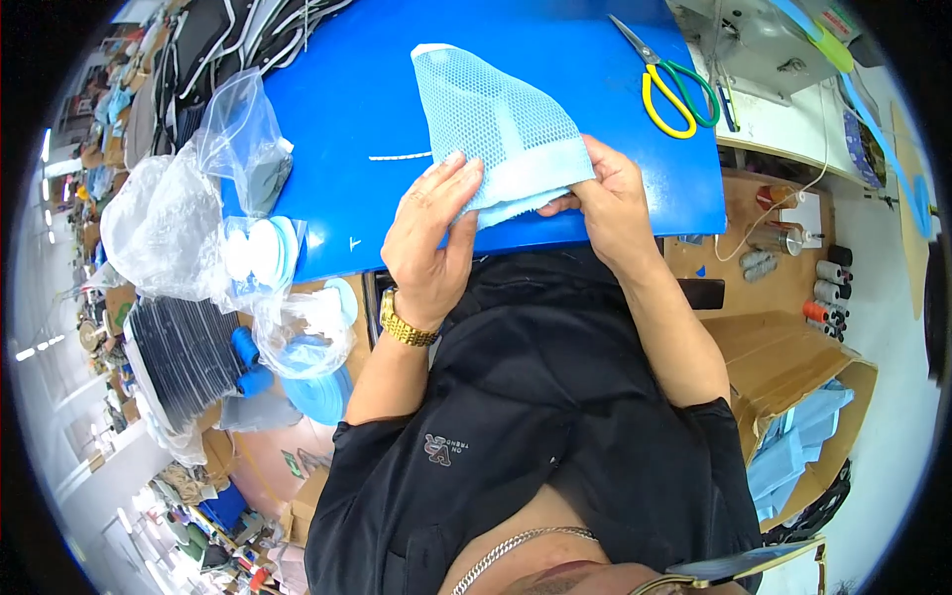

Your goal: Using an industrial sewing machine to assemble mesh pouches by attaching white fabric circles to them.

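A light blue mesh fabric piece (496,104) with a plain fabric band along its near edge hangs between my two hands over the blue tabletop (337,109). Its far tip is white. My left hand (431,233), with a gold watch at the wrist, grips the band's left end, fingers on top. At the right end, my right hand (613,198) pinches the band, its fingertips partly hidden under the cloth. A short white cord (400,157) shows left of the mesh. Scissors (650,58) with one yellow and one green handle lie at the far right of the table.
Clear plastic bags (164,228) and rolls of pale tape (266,253) crowd the left edge. Dark garments (223,50) lie far left. At right stand a sewing machine (778,45), thread spools (831,290) and a cardboard box (783,357) holding blue fabric pieces.
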The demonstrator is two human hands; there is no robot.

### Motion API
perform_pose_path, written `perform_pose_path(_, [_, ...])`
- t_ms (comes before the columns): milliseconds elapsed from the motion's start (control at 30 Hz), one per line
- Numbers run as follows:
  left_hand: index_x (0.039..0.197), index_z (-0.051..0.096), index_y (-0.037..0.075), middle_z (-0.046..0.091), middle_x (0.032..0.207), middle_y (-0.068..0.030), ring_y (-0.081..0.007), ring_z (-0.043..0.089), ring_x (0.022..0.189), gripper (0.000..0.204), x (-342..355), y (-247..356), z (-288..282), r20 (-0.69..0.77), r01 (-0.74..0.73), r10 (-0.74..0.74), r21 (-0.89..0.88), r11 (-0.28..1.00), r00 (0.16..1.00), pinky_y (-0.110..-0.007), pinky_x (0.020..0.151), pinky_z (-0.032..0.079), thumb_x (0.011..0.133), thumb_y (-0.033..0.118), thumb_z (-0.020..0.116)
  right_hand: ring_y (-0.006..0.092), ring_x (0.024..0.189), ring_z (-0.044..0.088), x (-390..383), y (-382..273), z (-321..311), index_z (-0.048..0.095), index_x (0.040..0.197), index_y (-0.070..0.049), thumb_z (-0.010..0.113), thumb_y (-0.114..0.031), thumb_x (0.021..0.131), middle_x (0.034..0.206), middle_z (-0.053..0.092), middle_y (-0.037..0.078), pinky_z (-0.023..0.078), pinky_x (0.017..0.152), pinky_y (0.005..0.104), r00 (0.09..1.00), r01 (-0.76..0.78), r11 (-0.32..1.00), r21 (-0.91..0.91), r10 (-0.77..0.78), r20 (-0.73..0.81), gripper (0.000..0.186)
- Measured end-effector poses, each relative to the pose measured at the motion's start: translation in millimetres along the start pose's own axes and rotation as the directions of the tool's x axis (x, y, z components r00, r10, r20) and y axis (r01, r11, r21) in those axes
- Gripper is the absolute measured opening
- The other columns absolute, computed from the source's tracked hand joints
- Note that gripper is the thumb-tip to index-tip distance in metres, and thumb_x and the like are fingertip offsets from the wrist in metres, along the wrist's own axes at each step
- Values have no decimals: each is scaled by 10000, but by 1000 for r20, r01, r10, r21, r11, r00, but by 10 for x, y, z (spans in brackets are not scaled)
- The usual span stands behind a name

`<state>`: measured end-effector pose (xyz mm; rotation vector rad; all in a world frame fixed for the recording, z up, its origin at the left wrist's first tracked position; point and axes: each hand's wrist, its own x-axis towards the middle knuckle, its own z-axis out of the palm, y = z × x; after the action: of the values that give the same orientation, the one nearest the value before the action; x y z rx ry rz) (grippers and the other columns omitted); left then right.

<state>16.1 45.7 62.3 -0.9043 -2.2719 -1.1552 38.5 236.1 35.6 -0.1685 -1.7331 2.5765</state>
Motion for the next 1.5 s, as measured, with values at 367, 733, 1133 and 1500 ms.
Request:
perform_pose_path(367, [1222, 599, 58, 590, 1261, -148, -334, 542, 1204, 527, -36, 45, 61, 224, 141, -133, -21, 990, 966, -424, 1016, 425, 713, 2, 724, 131, 785, 665, -47, -11, -86, 650, 1101, 7, 537, -19, 899, 903, 694, 79, 546, 635, 278, 988, -31, 958, -284, 72, 134, 233])
perform_pose_path(733, [931, 702, 17, 695, 806, -81, -163, 650, 728, 198, 513, -411, -61, 518, 329, -304, 47, 943, 800, -293, 658, 492, 787, 138, 765, 297, 933, 660, 552, -504, -690, 657, 1127, -37, 682, -212, 851, 1048, 673, 170, 521, 815, 370, 929, 204, 240, -949, -353, 111, 328])
perform_pose_path(1133, [980, 682, -12, 711, 881, -50, -87, 647, 788, 172, 592, -411, -25, 400, 670, -547, -545, 503, 736, -240, 704, 516, 840, 80, 718, 407, 1021, 617, 731, -768, -1187, 447, 1364, -4, 752, -164, 734, 1089, 633, 273, 487, 881, 464, 995, -87, -62, -994, 49, -90, 717])
perform_pose_path(1500, [945, 709, -18, 719, 843, -48, -72, 639, 749, 173, 537, -295, -64, 377, 658, -539, -451, 603, 753, -228, 663, 506, 836, 113, 742, 178, 731, 557, -18, -593, -546, 573, 1201, -22, 812, -290, 751, 853, 596, 82, 450, 662, 291, 958, 273, 465, -842, -54, 281, 576])
